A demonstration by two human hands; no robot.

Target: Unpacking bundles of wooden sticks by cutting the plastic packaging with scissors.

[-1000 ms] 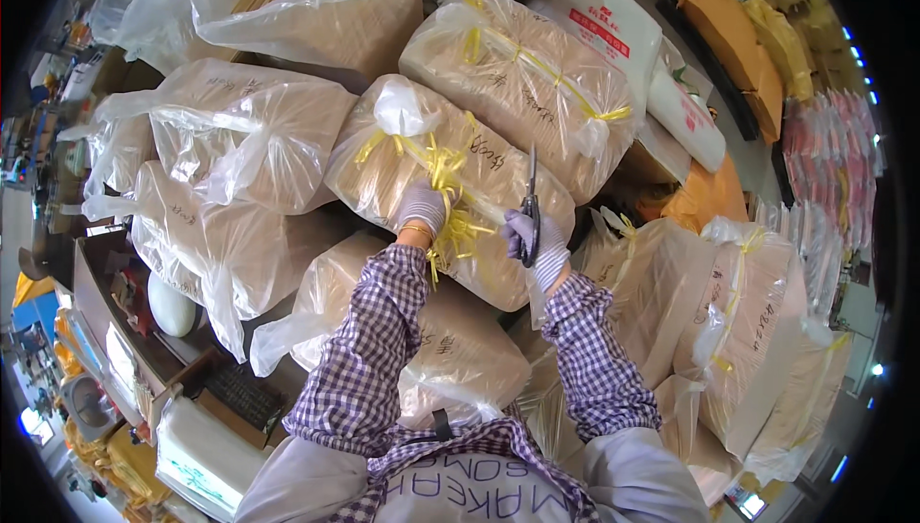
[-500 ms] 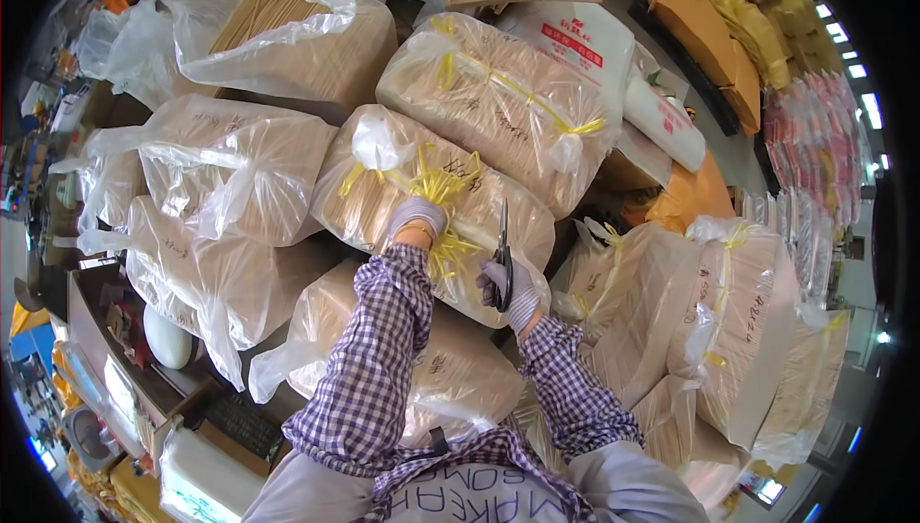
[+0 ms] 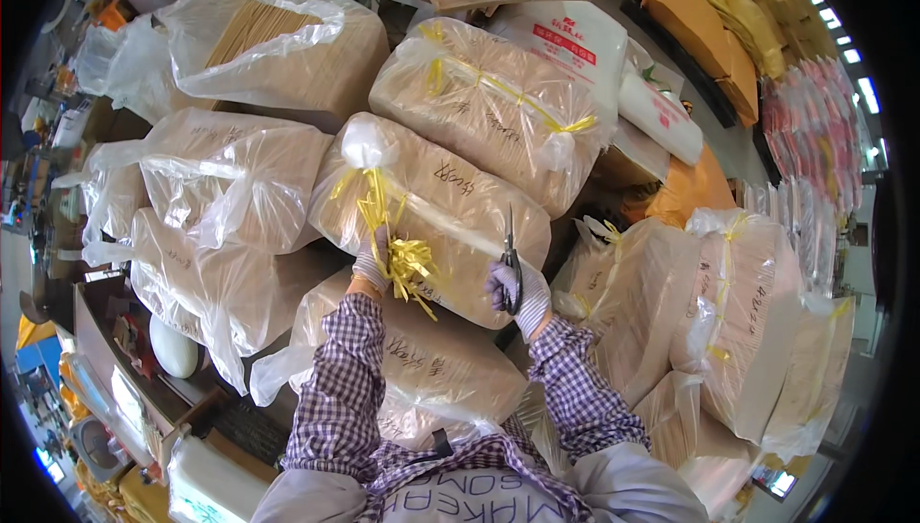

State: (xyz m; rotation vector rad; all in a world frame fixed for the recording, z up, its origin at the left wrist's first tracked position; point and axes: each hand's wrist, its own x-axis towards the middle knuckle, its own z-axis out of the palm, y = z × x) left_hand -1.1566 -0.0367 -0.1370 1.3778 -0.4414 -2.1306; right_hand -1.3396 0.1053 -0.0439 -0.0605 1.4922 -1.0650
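Wrapped bundle [image 3: 450,199] ahead of the body, long axis slanting from far left to near right. Left hand [image 3: 372,264], clenched on yellow strings [image 3: 410,261], is nearer its bunched plastic neck [image 3: 368,145]. Right hand [image 3: 523,295] grips scissors [image 3: 511,257] over the near-right end, blades pointing away.

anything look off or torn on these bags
The upper-left bag gapes open, its stack of brown sheets exposed, which looks odd since the tied bag to its right is wrapped up. I see no clear tear or spill.
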